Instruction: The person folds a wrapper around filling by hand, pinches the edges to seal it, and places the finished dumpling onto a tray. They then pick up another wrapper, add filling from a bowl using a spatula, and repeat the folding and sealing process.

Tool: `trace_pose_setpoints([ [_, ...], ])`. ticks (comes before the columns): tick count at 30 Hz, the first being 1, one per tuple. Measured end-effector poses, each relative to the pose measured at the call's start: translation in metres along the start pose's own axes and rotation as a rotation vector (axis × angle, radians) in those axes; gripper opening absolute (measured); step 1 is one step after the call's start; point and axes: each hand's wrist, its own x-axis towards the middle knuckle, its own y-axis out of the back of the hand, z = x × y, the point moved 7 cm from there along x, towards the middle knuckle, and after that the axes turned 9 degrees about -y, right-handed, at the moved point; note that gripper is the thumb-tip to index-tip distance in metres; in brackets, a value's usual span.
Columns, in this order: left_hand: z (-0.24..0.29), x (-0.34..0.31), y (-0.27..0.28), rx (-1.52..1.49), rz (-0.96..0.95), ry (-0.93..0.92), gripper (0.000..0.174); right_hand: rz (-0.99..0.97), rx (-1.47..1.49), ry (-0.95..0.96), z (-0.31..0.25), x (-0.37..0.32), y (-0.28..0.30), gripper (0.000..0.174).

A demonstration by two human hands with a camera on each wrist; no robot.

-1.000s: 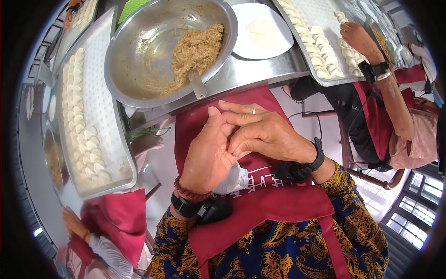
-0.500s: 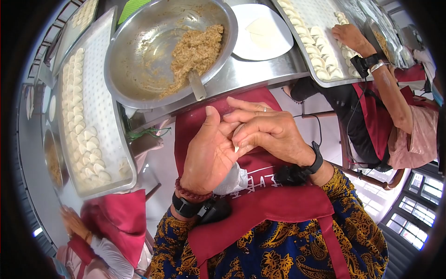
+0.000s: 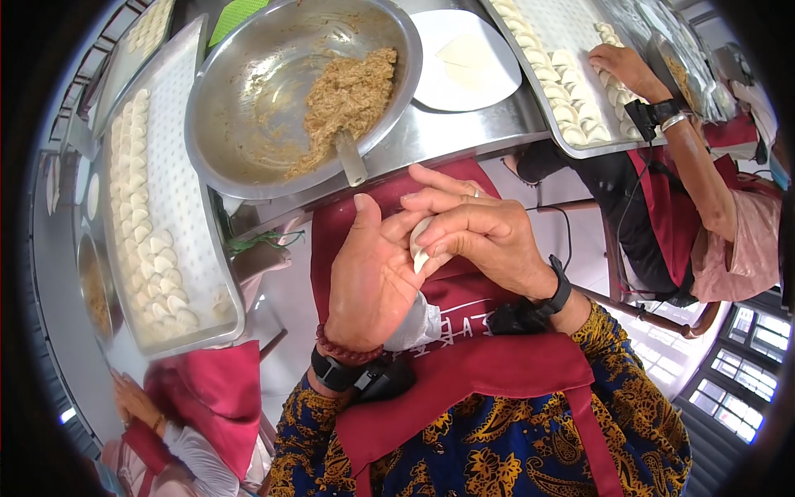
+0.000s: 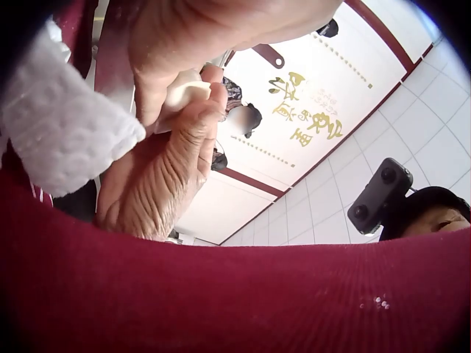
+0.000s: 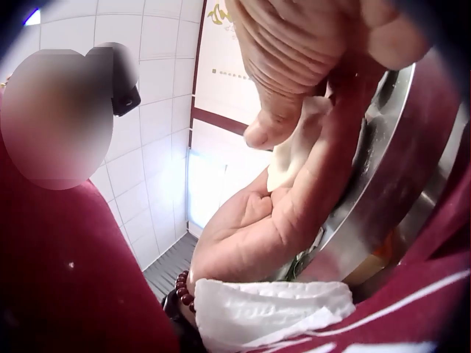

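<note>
A pale folded dumpling (image 3: 420,245) lies along the fingers of the left hand (image 3: 368,273), whose palm faces up with the thumb held apart. Thumb and fingertips of the right hand (image 3: 489,240) pinch the dumpling's edge from the right. In the left wrist view the dumpling (image 4: 185,94) shows between the fingers of both hands. The right wrist view has its pale dough (image 5: 293,151) resting against the left hand's fingers. Beyond the hands, the steel bowl (image 3: 240,170) holds brown filling (image 3: 352,91) and a handled utensil (image 3: 349,157).
A white plate (image 3: 497,79) with flat wrappers (image 3: 465,60) stands right of the bowl. Trays of dumplings, one at left (image 3: 195,240) and one at right (image 3: 592,149), flank it. Another person's hand (image 3: 629,70) is over the right tray. White tissue (image 5: 272,312) hangs by the apron.
The right hand's fingers have shifted off the left palm, so more of the dumpling shows. The left hand has opened slightly. At the right tray, the other person's hand has moved left.
</note>
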Motion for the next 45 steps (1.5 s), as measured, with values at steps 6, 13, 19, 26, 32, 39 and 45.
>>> trace_pose_setpoints([
  [6,0.001,0.0,0.002,-0.005,0.011,-0.033,0.082,0.065,0.068,-0.077,-0.003,0.002,0.004,0.02],
  [13,0.003,0.0,-0.001,0.108,0.023,-0.062,0.081,0.016,-0.046,0.009,-0.003,0.002,-0.001,0.015],
  [19,0.003,0.002,0.002,-0.041,-0.027,-0.05,0.073,0.147,0.064,-0.13,-0.009,0.002,0.01,0.021],
  [26,0.0,0.003,0.004,0.026,0.066,-0.055,0.079,0.077,-0.155,-0.077,-0.006,0.002,0.009,0.022],
  [32,-0.002,-0.003,0.008,0.097,0.058,-0.013,0.074,-0.006,-0.195,-0.026,-0.002,0.001,0.007,0.019],
  [39,-0.006,0.004,0.011,0.104,0.152,0.028,0.068,0.021,0.005,0.121,-0.009,0.0,0.015,0.009],
  [45,-0.012,0.01,0.003,0.173,0.079,0.085,0.071,-0.007,0.357,-0.246,0.015,-0.007,0.022,0.015],
])
